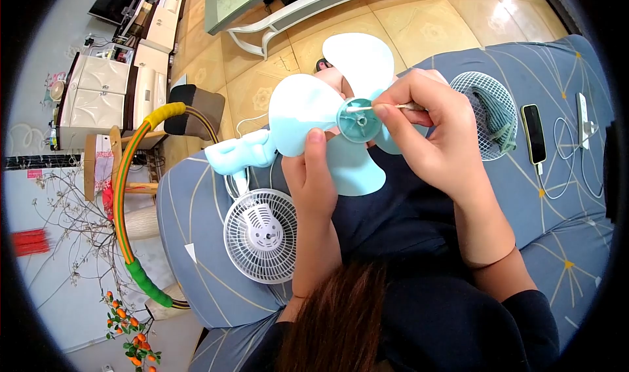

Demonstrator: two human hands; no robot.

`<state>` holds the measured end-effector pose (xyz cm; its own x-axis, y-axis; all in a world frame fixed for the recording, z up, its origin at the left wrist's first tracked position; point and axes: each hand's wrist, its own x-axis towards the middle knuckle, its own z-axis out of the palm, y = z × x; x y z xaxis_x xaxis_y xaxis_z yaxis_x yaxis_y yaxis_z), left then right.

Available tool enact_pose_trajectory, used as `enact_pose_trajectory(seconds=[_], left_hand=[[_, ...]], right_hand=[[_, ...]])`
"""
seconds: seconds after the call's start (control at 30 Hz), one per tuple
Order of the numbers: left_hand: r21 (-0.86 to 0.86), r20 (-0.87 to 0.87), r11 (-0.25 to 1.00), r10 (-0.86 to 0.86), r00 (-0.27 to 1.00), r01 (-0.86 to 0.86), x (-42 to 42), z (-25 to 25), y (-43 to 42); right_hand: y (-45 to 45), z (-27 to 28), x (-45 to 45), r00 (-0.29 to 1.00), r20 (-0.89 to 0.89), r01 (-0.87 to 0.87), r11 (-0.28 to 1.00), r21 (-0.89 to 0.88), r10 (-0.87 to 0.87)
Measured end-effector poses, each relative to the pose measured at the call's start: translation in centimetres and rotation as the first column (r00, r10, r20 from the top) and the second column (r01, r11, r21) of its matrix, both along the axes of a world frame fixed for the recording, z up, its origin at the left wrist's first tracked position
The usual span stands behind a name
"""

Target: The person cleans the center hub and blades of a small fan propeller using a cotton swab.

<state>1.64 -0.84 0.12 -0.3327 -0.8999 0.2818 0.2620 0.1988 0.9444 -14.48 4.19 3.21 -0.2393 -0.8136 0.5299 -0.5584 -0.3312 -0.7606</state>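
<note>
My left hand grips a pale blue fan blade by one of its lobes, thumb on the near face. The hub of the blade faces up, with a hollow and a small centre post. Between thumb and fingers, my right hand pinches a cotton swab, its white tip at the hub's inner rim. Left of my left hand lies the fan's body, with a white rear grille and a light blue base. The fingers behind the blade are partly hidden.
On the patterned blue sofa cover lie a white mesh fan cover with a striped cloth in it, a phone on a cable and a power strip. A coloured hoop stands at left; a table is ahead.
</note>
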Motion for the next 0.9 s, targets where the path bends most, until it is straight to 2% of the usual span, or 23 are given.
enact_pose_trajectory(seconds=[0.13, 0.2, 0.27, 0.37, 0.47, 0.73, 0.87, 0.9], left_hand=[[-0.025, 0.028, 0.999, 0.031, 0.999, -0.031, 0.3, -0.2, 0.2], [-0.088, 0.108, 0.992, 0.098, 0.989, -0.088, 0.5, -0.6, 0.4], [-0.136, 0.088, 0.988, 0.083, 0.993, -0.071, 0.5, -1.0, 0.1], [-0.169, 0.055, 0.984, 0.061, 0.997, -0.051, 0.5, -1.3, 0.0], [-0.174, 0.049, 0.984, 0.054, 0.997, -0.045, 0.4, -0.9, 0.1], [-0.187, 0.027, 0.981, 0.065, 0.998, -0.059, 0.4, -1.0, 0.2], [-0.192, 0.009, 0.98, 0.059, 0.998, -0.056, 0.2, -0.9, 0.1], [-0.19, 0.011, 0.98, 0.058, 0.998, -0.055, 0.2, -0.8, 0.1]], right_hand=[[0.0, 0.0, 0.1, 0.996, -0.083, 0.006, 1.0, -0.02, -0.007], [0.0, 0.1, 0.3, 0.991, -0.135, 0.018, 0.999, -0.036, -0.022], [0.1, 0.4, 0.5, 0.978, -0.203, 0.04, 0.998, -0.047, -0.048], [0.1, 0.3, 0.8, 0.987, -0.158, 0.003, 0.999, -0.045, -0.01], [0.3, 0.1, 1.1, 0.999, 0.02, -0.031, 0.999, 0.024, 0.03], [0.4, 0.0, 0.9, 0.982, 0.176, -0.094, 0.991, 0.1, 0.075], [0.4, 0.2, 0.5, 0.98, 0.18, -0.116, 0.981, 0.156, 0.087], [0.4, 0.1, 0.5, 0.968, 0.235, -0.13, 0.98, 0.152, 0.092]])
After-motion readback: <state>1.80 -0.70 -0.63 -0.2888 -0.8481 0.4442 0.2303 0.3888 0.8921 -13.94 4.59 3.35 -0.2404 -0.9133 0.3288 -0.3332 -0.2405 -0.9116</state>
